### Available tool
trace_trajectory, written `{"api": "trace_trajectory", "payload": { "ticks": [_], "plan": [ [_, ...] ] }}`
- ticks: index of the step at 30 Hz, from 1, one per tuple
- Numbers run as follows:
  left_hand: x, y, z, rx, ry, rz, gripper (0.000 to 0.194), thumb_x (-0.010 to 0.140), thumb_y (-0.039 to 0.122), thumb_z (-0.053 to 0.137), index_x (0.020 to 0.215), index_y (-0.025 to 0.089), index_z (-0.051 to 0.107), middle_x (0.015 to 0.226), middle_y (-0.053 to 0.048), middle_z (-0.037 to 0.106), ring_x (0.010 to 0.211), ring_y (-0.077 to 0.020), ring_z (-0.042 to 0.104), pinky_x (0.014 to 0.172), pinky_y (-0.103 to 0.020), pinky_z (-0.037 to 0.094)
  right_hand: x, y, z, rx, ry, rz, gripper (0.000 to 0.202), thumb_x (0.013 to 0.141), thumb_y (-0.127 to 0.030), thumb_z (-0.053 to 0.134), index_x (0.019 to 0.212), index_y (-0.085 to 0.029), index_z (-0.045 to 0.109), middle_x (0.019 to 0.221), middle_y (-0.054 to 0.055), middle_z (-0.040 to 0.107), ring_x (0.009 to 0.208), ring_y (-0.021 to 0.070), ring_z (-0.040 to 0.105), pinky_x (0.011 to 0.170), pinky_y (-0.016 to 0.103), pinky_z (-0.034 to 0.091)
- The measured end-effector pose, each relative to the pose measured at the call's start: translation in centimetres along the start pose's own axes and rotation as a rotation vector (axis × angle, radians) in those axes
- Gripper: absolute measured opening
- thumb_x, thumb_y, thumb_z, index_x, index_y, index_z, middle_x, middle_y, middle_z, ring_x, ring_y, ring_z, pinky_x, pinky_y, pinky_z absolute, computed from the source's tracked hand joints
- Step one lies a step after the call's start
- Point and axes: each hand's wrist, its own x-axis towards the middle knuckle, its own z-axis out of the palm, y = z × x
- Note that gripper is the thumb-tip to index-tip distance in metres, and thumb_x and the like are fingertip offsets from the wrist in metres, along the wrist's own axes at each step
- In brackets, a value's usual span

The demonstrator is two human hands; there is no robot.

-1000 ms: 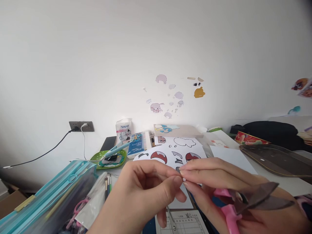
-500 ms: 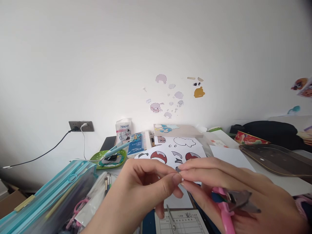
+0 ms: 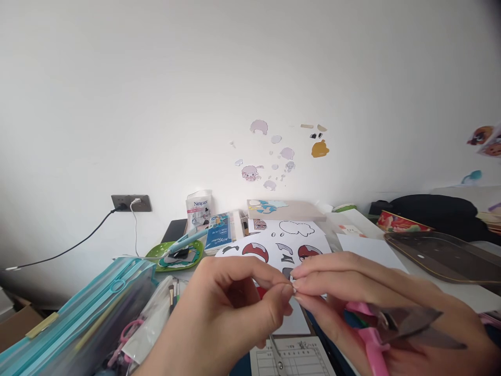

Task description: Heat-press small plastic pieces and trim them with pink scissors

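Observation:
My left hand [image 3: 235, 308] and my right hand [image 3: 364, 297] meet fingertip to fingertip near the middle of the view. Between the pinched tips of both hands is a tiny white piece [image 3: 294, 291], mostly hidden by the fingers. Pink-handled scissors [image 3: 376, 339] hang across my right hand, their grey blades pointing right. Behind the fingers lies a white sheet [image 3: 274, 243] with red and grey printed shapes. Below the hands, a ruled paper card [image 3: 301, 357] carries a second, metal pair of scissors [image 3: 278, 360], partly covered by my left hand.
A turquoise zip pouch [image 3: 117, 284] and brushes [image 3: 173, 291] are at left. Behind them sits a green tray [image 3: 156, 253] with paper scraps. A dark tray [image 3: 442, 258] stands at right. Paper cutouts [image 3: 250, 173] are stuck to the wall, beside a power socket [image 3: 143, 202].
Both hands have shifted slightly right, still fingertip to fingertip. The pink scissors have swung, their blades now reaching farther right and more open.

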Motion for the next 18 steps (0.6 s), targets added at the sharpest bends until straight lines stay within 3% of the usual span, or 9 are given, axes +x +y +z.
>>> {"api": "trace_trajectory", "payload": {
  "ticks": [4,6,8,11,15,18],
  "plan": [
    [0.0,0.1,0.2,0.021,0.0,0.014,0.02,0.079,0.032,0.071,0.068,0.016,0.068,0.059,0.002,0.057,0.049,-0.0068,0.043,0.044,-0.016,0.036,0.1,-0.6,-0.1,-0.013,-0.008,0.02,0.023,0.091,-0.007,0.06,0.104,-0.026,0.062,0.095,-0.002,0.076,0.081,0.0117,0.074,0.067,0.017,0.059],
    [-0.1,0.1,0.3,0.041,0.028,0.025,0.022,0.081,0.037,0.069,0.072,0.017,0.068,0.061,0.002,0.059,0.047,-0.0061,0.044,0.044,-0.016,0.039,0.2,-0.8,-0.2,-0.011,0.014,0.096,0.017,0.093,-0.013,0.061,0.098,-0.028,0.06,0.082,-0.005,0.072,0.066,0.0109,0.07,0.056,0.018,0.055],
    [-0.3,0.1,0.3,0.062,0.075,0.027,0.025,0.082,0.04,0.07,0.073,0.017,0.068,0.063,0.001,0.062,0.045,-0.0051,0.045,0.044,-0.015,0.039,0.2,-0.8,-0.4,0.025,-0.001,0.197,0.019,0.092,-0.021,0.065,0.081,-0.028,0.051,0.059,-0.009,0.058,0.043,0.0077,0.053,0.039,0.018,0.042],
    [-0.5,0.0,0.2,0.078,0.137,0.052,0.028,0.085,0.044,0.069,0.076,0.017,0.069,0.063,0.002,0.064,0.043,-0.0037,0.046,0.043,-0.013,0.038,0.0,-0.5,-0.6,0.211,-0.221,0.356,0.041,0.088,-0.034,0.069,0.068,-0.026,0.034,0.047,-0.011,0.039,0.035,0.0062,0.036,0.032,0.018,0.03],
    [-0.8,-0.1,0.0,0.102,0.2,0.107,0.026,0.09,0.044,0.067,0.079,0.021,0.068,0.067,0.004,0.066,0.043,-0.0026,0.046,0.044,-0.011,0.038,-0.1,-0.6,0.0,0.639,-0.579,0.593,0.037,0.085,-0.04,0.06,0.063,-0.024,0.035,0.05,-0.008,0.037,0.042,0.0061,0.032,0.038,0.02,0.028],
    [-1.0,0.0,0.1,0.134,0.216,0.11,0.026,0.093,0.045,0.064,0.08,0.022,0.067,0.069,0.005,0.066,0.046,-0.0032,0.05,0.047,-0.012,0.04,0.3,-1.3,0.4,0.727,-0.657,0.673,0.04,0.089,-0.041,0.052,0.059,-0.022,0.033,0.048,-0.007,0.034,0.041,0.0059,0.032,0.04,0.021,0.025]
  ]
}}
